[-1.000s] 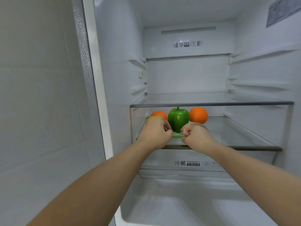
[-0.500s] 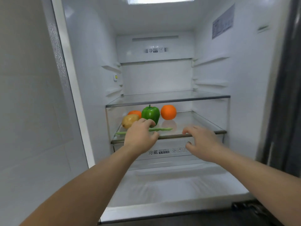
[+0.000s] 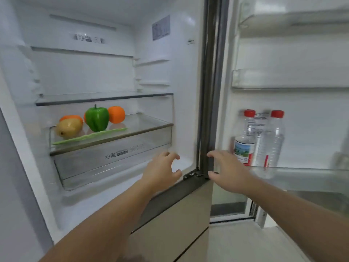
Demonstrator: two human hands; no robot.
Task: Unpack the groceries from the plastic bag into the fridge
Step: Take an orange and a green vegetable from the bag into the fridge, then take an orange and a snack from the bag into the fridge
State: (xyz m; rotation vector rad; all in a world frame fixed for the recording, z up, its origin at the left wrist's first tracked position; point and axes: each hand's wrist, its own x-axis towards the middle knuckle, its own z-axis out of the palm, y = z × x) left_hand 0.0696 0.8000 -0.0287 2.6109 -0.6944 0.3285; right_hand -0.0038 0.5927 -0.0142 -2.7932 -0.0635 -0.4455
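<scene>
Now my left hand (image 3: 162, 172) and right hand (image 3: 227, 172) hover loose-fingered, holding nothing, well right of the pepper (image 3: 96, 118) on the shelf (image 3: 151, 127).

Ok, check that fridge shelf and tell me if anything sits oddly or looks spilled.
Nothing spilled or damaged. One small thing: the long green bean pod lies slanted along the front edge of the lower glass shelf, ahead of the green pepper, potato and oranges, so it could slip off.

Both bare forearms reach forward from the lower edge of the view, side by side and a little apart. The left hand (image 3: 162, 172) holds nothing, its fingers loosely curled and spread. The right hand (image 3: 227, 170) is likewise empty, palm down, fingers relaxed and slightly bent.
</scene>
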